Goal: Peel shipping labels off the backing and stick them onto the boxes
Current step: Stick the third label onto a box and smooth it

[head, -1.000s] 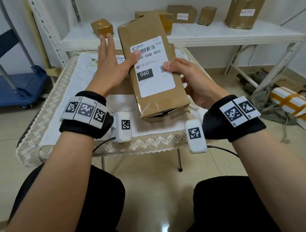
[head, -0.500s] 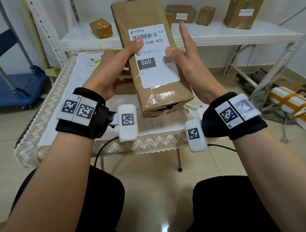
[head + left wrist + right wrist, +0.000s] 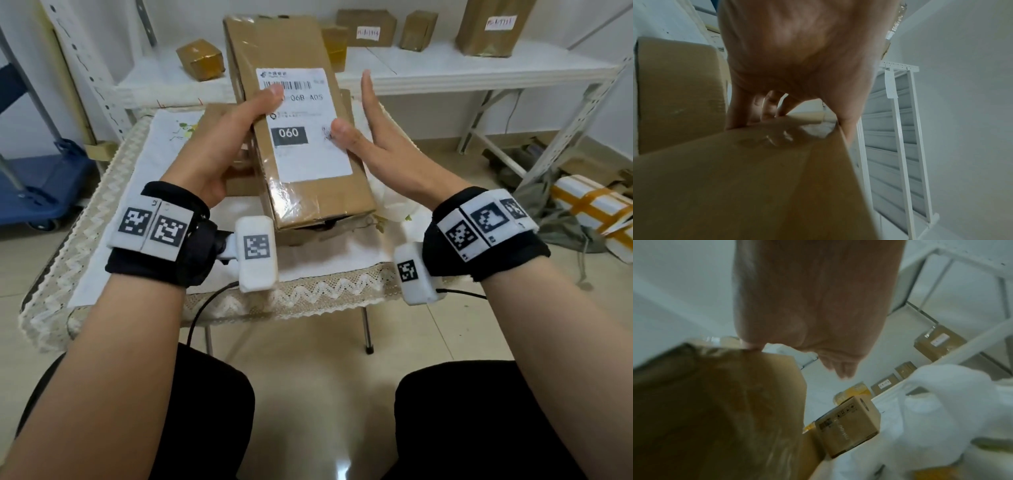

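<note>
I am gripping the cardboard box (image 3: 294, 116) in my left hand (image 3: 219, 144), thumb lying across the shipping label (image 3: 305, 126) stuck on its top face. I am holding it raised above the bench (image 3: 113, 192). My right hand (image 3: 373, 144) is spread flat, its thumb pressing the label's right edge.

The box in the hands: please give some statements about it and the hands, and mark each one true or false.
1. A white label is stuck on the held box. True.
2. The left hand grips the box, thumb on the label. True.
3. The right hand is curled into a fist. False: its fingers are straight, thumb on the label.
4. The label shows 090. False: it shows 060.
5. The shelf behind holds no boxes. False: several stand there.
</note>
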A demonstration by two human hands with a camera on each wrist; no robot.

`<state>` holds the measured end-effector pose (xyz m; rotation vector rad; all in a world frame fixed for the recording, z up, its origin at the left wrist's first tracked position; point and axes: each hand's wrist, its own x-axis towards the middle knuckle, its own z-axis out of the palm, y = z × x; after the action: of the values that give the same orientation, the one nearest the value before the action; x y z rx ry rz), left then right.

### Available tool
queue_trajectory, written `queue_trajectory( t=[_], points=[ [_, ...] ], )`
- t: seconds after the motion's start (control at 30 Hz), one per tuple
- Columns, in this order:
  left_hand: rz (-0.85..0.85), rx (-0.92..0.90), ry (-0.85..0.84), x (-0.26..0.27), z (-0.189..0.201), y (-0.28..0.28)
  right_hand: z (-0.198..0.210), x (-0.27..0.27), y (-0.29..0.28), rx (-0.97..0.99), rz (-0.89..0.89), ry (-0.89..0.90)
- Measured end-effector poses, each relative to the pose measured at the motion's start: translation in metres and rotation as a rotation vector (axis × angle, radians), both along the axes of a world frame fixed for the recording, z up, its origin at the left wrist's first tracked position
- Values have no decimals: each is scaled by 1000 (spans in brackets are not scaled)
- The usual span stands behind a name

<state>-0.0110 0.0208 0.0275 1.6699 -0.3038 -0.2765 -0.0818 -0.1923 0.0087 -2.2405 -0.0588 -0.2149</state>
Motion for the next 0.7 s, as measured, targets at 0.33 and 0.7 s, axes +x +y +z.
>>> queue_trajectory(
  t=[0.33, 0.7],
  points=[
    [46, -177, -1, 4, 6, 0, 0, 2, 9, 516, 24, 123],
    [-94, -139, 118, 7, 6, 29, 1, 24, 44, 702, 23, 125]
  ],
)
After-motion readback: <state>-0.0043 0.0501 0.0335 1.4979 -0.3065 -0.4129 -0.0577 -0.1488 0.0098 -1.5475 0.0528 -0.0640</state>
